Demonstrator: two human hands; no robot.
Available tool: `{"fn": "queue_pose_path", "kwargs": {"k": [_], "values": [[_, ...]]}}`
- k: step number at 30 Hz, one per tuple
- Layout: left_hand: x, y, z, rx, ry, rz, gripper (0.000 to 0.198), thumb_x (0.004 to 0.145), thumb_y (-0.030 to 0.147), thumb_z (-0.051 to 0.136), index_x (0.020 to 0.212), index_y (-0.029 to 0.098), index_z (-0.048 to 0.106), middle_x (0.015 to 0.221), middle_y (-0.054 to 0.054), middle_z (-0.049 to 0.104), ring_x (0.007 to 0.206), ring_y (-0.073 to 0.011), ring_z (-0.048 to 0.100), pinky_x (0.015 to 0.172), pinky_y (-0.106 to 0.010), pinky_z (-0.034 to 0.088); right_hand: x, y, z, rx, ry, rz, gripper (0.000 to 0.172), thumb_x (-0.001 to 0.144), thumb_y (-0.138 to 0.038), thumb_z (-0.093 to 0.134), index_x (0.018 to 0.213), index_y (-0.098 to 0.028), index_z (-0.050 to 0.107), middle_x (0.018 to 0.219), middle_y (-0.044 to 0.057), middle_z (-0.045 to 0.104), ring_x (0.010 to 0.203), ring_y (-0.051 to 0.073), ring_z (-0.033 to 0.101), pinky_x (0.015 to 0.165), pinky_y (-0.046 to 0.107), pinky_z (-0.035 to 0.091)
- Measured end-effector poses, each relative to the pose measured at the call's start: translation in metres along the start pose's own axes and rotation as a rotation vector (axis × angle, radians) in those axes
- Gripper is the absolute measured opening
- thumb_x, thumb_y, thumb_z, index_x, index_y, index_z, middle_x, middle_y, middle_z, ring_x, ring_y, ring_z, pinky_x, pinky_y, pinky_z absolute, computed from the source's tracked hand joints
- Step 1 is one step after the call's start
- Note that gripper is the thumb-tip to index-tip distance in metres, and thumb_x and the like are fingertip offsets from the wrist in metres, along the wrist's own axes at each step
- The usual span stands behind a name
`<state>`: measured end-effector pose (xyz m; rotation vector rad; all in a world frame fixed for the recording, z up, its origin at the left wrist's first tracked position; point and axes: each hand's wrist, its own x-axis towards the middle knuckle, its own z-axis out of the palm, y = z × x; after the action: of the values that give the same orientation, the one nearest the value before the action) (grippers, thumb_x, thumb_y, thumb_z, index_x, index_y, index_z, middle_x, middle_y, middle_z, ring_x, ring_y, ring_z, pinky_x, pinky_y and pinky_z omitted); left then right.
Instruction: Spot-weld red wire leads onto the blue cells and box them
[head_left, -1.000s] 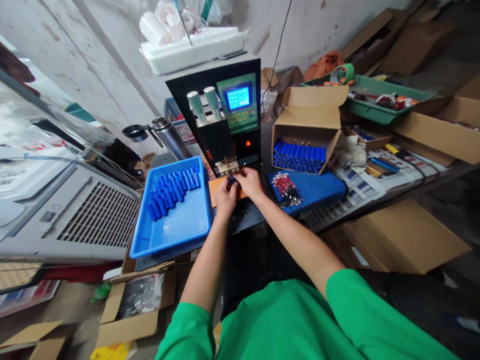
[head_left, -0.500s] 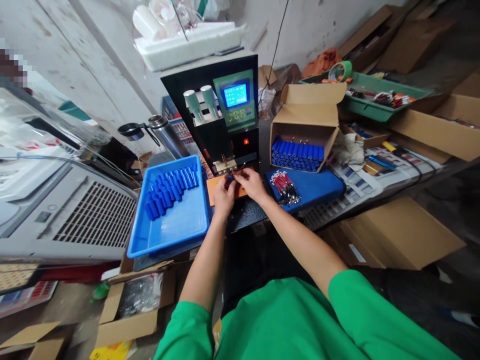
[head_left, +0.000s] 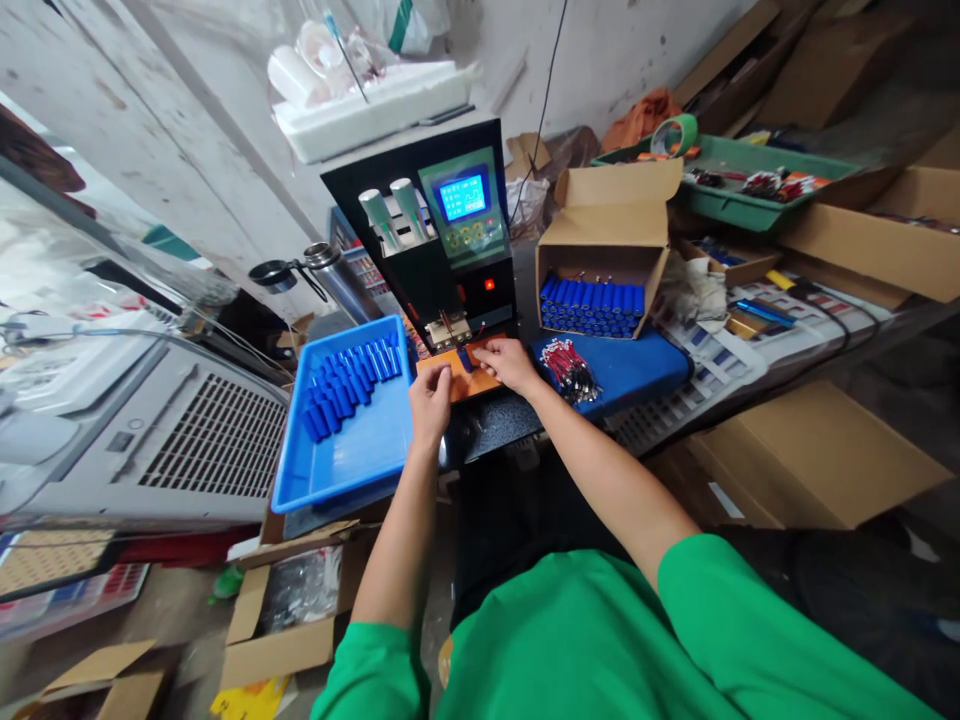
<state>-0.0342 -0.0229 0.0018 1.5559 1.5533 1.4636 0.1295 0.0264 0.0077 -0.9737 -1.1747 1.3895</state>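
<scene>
A blue cylindrical battery cell (head_left: 466,359) stands on an orange board (head_left: 474,383), just below the metal electrodes (head_left: 448,328) of a black spot welder (head_left: 420,270). To its left, my left hand (head_left: 430,402) is apart from the cell, thumb and fingers drawn together with nothing visible in them. My right hand (head_left: 511,364) is at the cell's right side in a pinch. What lies between its fingertips is too small to make out. A thin lead end shows above that hand, by the welder.
On the left, a blue tray (head_left: 360,450) holds several blue cells. Red and black wire leads (head_left: 568,372) lie on a blue pad (head_left: 637,368) at right. Behind them stands an open cardboard box (head_left: 611,240) of blue cells. A steel flask (head_left: 341,280) is beside the welder.
My left hand has drawn away from the cell, down and to the left. My right hand stays by it, a little farther right. More of the cell and board now shows.
</scene>
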Motion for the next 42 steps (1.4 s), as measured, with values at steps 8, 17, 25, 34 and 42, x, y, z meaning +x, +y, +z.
{"fn": "queue_pose_path", "kwargs": {"k": [8,17,25,34,42], "values": [[-0.016,0.000,-0.005,0.387,-0.147,0.213,0.010,0.084,0.029,0.065,0.087,0.022,0.072,0.092,-0.007,0.074,0.089,-0.0230,0.066,0.089,-0.038,0.049,-0.001,-0.002,-0.001,0.058,-0.012,0.027,0.045,0.071,-0.053,0.079,0.056,-0.020,0.052,0.045,-0.005,0.045,0.039,0.006,0.035,0.039,0.020,0.025],[-0.008,-0.002,0.007,0.528,-0.153,0.248,0.013,0.087,0.026,0.061,0.076,0.021,0.065,0.079,-0.006,0.067,0.076,-0.0220,0.059,0.078,-0.035,0.042,-0.001,0.001,-0.004,0.044,-0.059,-0.005,0.047,0.069,-0.059,0.078,0.059,-0.020,0.053,0.048,-0.005,0.047,0.041,0.007,0.037,0.040,0.021,0.026],[-0.009,-0.001,0.006,0.521,-0.161,0.254,0.010,0.087,0.023,0.058,0.077,0.022,0.058,0.075,-0.004,0.062,0.075,-0.0216,0.056,0.078,-0.035,0.042,0.000,0.009,-0.003,-0.090,-0.067,-0.082,0.040,0.072,-0.053,0.077,0.063,-0.019,0.058,0.050,-0.005,0.051,0.044,0.009,0.040,0.044,0.022,0.029],[-0.013,-0.004,0.007,0.499,-0.133,0.277,0.011,0.090,0.029,0.060,0.090,0.020,0.066,0.087,-0.006,0.071,0.083,-0.0213,0.063,0.082,-0.035,0.046,-0.001,0.003,-0.006,0.057,-0.061,0.012,0.042,0.074,-0.050,0.079,0.060,-0.018,0.054,0.050,-0.005,0.048,0.041,0.007,0.039,0.040,0.020,0.026],[-0.010,-0.006,0.008,0.586,-0.127,0.271,0.014,0.092,0.028,0.056,0.085,0.019,0.065,0.082,-0.007,0.067,0.081,-0.0221,0.061,0.077,-0.034,0.044,-0.001,0.010,-0.004,-0.175,-0.126,-0.115,0.019,0.077,-0.029,0.076,0.070,-0.016,0.064,0.061,-0.002,0.061,0.053,0.010,0.051,0.052,0.021,0.039]]}}
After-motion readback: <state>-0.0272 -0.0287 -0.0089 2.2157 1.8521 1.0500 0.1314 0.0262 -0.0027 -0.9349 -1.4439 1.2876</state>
